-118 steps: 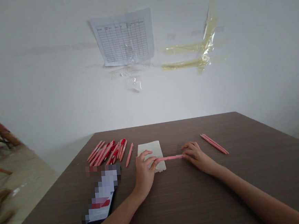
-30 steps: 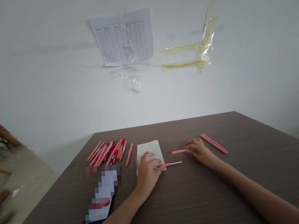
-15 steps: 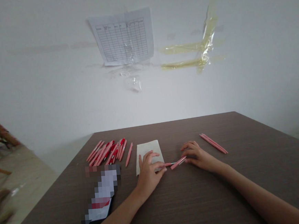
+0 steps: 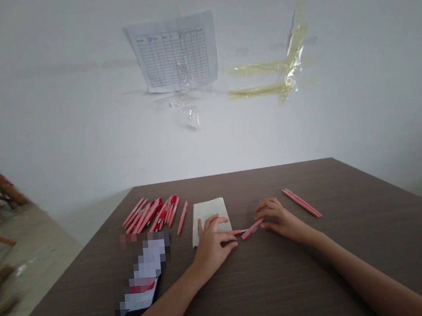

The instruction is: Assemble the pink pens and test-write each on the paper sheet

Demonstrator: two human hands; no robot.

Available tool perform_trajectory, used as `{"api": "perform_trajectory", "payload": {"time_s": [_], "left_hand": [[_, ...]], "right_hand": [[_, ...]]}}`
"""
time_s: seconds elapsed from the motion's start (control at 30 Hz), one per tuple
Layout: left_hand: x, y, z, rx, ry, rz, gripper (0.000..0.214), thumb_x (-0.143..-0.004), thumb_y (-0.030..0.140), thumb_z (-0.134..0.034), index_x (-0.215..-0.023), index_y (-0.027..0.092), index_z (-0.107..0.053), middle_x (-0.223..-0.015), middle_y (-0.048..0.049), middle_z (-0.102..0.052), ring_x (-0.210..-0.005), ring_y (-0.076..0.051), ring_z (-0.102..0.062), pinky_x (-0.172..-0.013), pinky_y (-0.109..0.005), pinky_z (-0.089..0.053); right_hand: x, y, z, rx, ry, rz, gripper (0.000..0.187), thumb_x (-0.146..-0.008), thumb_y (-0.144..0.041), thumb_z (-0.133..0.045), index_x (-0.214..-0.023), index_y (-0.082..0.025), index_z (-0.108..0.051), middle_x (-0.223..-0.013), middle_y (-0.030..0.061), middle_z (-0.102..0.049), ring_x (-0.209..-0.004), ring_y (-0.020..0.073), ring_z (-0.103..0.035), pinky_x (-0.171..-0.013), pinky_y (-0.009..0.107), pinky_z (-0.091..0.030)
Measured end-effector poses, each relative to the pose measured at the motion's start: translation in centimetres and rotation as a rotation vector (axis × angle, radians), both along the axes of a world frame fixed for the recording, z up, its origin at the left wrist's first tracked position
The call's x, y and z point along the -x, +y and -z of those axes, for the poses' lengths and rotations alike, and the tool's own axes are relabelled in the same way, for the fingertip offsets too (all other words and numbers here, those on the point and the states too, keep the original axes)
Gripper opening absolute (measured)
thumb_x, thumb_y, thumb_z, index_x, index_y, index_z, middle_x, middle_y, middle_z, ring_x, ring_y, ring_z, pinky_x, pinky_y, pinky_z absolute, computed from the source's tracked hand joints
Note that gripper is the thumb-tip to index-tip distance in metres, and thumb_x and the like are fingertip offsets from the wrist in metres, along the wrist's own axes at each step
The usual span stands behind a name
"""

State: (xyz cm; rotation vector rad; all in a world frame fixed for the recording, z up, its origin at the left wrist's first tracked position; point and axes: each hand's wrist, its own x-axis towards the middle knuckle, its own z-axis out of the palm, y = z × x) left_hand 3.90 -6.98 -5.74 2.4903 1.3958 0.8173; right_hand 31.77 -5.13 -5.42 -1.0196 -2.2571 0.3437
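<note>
Nearest you, your two forearms (image 4: 164,303) reach in over the table (image 4: 243,292), with a phone (image 4: 145,300), mostly blurred out, just beside the left one. Your left hand (image 4: 213,240) lies partly over the paper (image 4: 211,209). Its thumb stands apart from the index finger, at whose tip the front piece (image 4: 234,232) of a pink pen pokes out; whether you are pinching that piece or only steadying it, I cannot tell.

From it a thin, pale refill (image 4: 243,231) runs right and passes behind the barrel (image 4: 251,229). Your right hand (image 4: 274,218) has the barrel's far end pinched between thumb and fingers, tilted across the refill; whether the two touch is unclear.

So this pen is apart, and its halves are not joined: the pulling apart looks done, the closing up not.

Farther on, a lone pen (image 4: 182,217) lies left of the paper, next to a loose pile (image 4: 150,216) of pink and red pens. Over to the right lies a pair (image 4: 302,203) side by side. All of these look whole; I judge none is being worked on.

Beyond the table, a printed grid sheet (image 4: 177,53) and yellowed tape (image 4: 262,69) cling to the wall (image 4: 260,134).
</note>
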Motion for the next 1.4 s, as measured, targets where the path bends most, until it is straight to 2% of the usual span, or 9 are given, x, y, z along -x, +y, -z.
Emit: {"api": "perform_trajectory", "payload": {"time_s": [0.37, 0.6, 0.83, 1.07, 1.23, 1.4], "left_hand": [[-0.1, -0.2, -0.3, 0.018, 0.024, -0.013, 0.017, -0.072, 0.025, -0.08, -0.082, 0.039, -0.078, -0.124, -0.0029, -0.064, -0.129, -0.035, -0.046, -0.111, -0.074, -0.013], [-0.1, -0.1, -0.2, 0.03, 0.015, -0.001, 0.02, -0.075, 0.028, -0.078, -0.088, 0.043, -0.077, -0.124, -0.0022, -0.064, -0.13, -0.034, -0.046, -0.111, -0.075, -0.011], [-0.2, -0.3, -0.6, 0.085, 0.033, -0.003, 0.018, -0.073, 0.03, -0.08, -0.088, 0.039, -0.078, -0.126, -0.0036, -0.062, -0.131, -0.035, -0.044, -0.113, -0.072, -0.008], [-0.2, -0.4, -0.7, 0.062, 0.047, 0.012, 0.02, -0.074, 0.025, -0.079, -0.088, 0.039, -0.078, -0.126, -0.0029, -0.062, -0.131, -0.034, -0.044, -0.113, -0.072, -0.007], [-0.2, -0.3, -0.4, 0.042, 0.039, 0.016, 0.013, -0.075, 0.027, -0.079, -0.084, 0.035, -0.079, -0.126, -0.0037, -0.063, -0.131, -0.033, -0.045, -0.113, -0.072, -0.008], [-0.3, -0.3, -0.4, 0.051, 0.055, 0.054, 0.015, -0.073, 0.028, -0.081, -0.085, 0.036, -0.078, -0.127, -0.0027, -0.063, -0.131, -0.033, -0.044, -0.112, -0.072, -0.008]], "right_hand": [[0.2, -0.3, -0.3, -0.03, 0.029, -0.015, 0.017, -0.091, -0.031, -0.062, -0.106, -0.027, -0.069, -0.113, 0.0081, -0.063, -0.116, 0.0251, -0.05, -0.102, 0.045, -0.04], [0.0, 0.1, 0.1, -0.008, -0.002, -0.009, 0.017, -0.09, -0.03, -0.063, -0.105, -0.026, -0.07, -0.112, 0.008, -0.063, -0.115, 0.0254, -0.049, -0.102, 0.045, -0.04], [-0.2, 0.4, 0.5, 0.022, -0.025, -0.019, 0.017, -0.09, -0.034, -0.064, -0.103, -0.025, -0.071, -0.111, 0.0084, -0.062, -0.115, 0.026, -0.048, -0.102, 0.045, -0.039], [-0.3, 0.5, 0.6, 0.053, -0.031, -0.016, 0.018, -0.089, -0.036, -0.064, -0.101, -0.025, -0.072, -0.11, 0.0083, -0.063, -0.115, 0.0265, -0.049, -0.102, 0.045, -0.039], [-0.6, 0.6, 0.8, 0.059, 0.008, 0.004, 0.018, -0.09, -0.036, -0.062, -0.101, -0.025, -0.072, -0.111, 0.0085, -0.064, -0.115, 0.0263, -0.049, -0.103, 0.046, -0.039], [-1.0, 0.8, 1.1, 0.067, 0.063, 0.028, 0.021, -0.091, -0.039, -0.061, -0.102, -0.025, -0.072, -0.112, 0.0095, -0.063, -0.115, 0.0264, -0.05, -0.103, 0.046, -0.04]]}}
